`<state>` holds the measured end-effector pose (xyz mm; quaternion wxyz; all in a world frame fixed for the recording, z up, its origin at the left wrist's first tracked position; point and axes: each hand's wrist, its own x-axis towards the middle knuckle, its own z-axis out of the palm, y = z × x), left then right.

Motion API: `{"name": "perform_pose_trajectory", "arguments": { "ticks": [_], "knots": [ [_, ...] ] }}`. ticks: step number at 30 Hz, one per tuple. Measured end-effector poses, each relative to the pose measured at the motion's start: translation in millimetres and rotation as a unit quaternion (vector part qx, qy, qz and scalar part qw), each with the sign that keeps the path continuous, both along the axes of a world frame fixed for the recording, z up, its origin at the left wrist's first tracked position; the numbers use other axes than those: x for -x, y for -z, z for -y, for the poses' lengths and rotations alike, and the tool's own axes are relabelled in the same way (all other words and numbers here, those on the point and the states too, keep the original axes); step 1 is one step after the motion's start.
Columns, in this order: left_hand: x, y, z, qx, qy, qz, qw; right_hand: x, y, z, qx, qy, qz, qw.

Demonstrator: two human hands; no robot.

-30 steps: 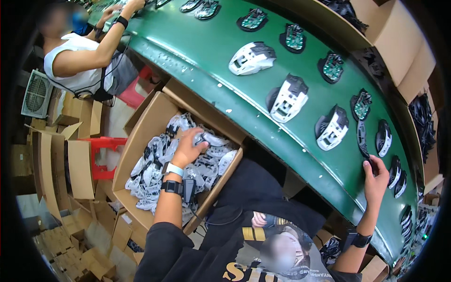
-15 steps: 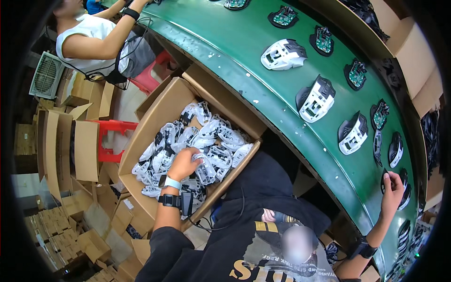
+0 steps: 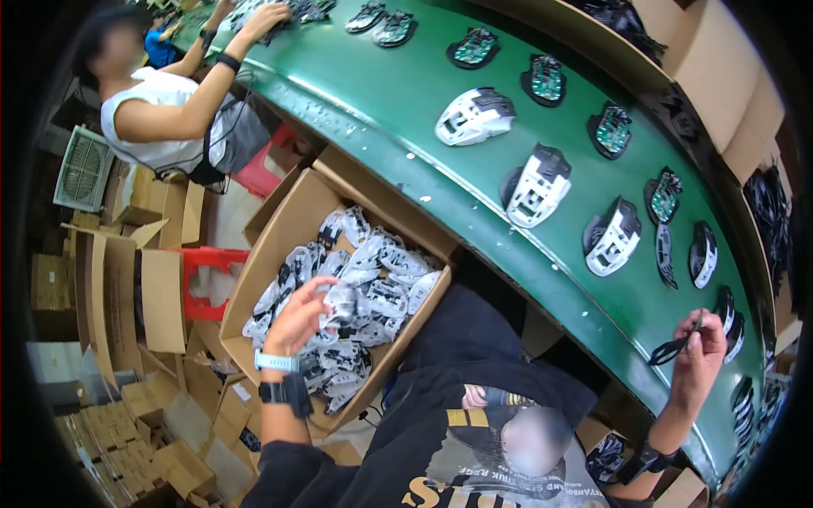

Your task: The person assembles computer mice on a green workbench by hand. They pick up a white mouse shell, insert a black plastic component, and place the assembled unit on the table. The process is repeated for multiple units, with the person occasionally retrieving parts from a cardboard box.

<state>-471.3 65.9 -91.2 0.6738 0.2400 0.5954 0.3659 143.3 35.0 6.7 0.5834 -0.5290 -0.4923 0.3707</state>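
Observation:
My left hand (image 3: pixel 293 325) is over the open cardboard box (image 3: pixel 284 207), its fingers closed on a white and grey mouse shell (image 3: pixel 344 306) that is slightly blurred. Beneath it lies a heap of similar white mouse shells (image 3: pixel 389 295) with dark inner parts. At the right, above the edge of the green worktop (image 3: pixel 542 262), my right hand (image 3: pixel 701 360) pinches a thin, curved black plastic piece (image 3: pixel 667 350). Closest to that hand on the worktop are dark mouse parts with pale trim (image 3: pixel 727 315).
White-topped mouse assemblies (image 3: pixel 539 188) and black bases with green circuit boards (image 3: pixel 544 80) are spread along the worktop. A co-worker (image 3: pixel 161 114) handles parts at the far left. A red stool (image 3: pixel 193 284) and stacked cartons (image 3: pixel 106 436) stand left of the box.
My left hand has lifted a mouse shell from the heap and drawn slightly left. My right hand has raised the black piece off the worktop. Parts on the worktop appear shifted left in view.

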Motion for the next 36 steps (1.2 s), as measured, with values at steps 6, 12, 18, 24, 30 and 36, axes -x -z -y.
{"name": "perform_pose_trajectory", "arguments": {
  "ticks": [6,12,18,24,30,36],
  "knots": [
    [-145.2,-64.2,2.4,-0.004,0.006,0.343,0.939,122.7,-14.9,-11.2,0.016,-0.143,-0.258,0.955],
    [-265.5,-103.9,-11.2,-0.022,0.087,0.341,0.936,134.6,-32.5,-20.8,0.028,-0.165,-0.43,0.887],
    [-324.0,-116.1,-24.8,-0.068,0.113,0.284,0.95,95.7,-26.7,-2.9,0.001,-0.157,-0.378,0.913],
    [-352.0,-123.4,-25.8,-0.132,0.083,0.228,0.961,105.0,-26.0,1.7,-0.048,-0.074,-0.364,0.927],
    [-366.7,-128.2,-27.7,-0.153,0.106,0.269,0.945,102.6,-24.7,2.2,-0.018,-0.008,-0.332,0.943],
    [-370.5,-128.0,-29.8,-0.172,0.134,0.245,0.945,99.9,-23.2,2.4,0.065,-0.022,-0.401,0.914]
  ]
}}
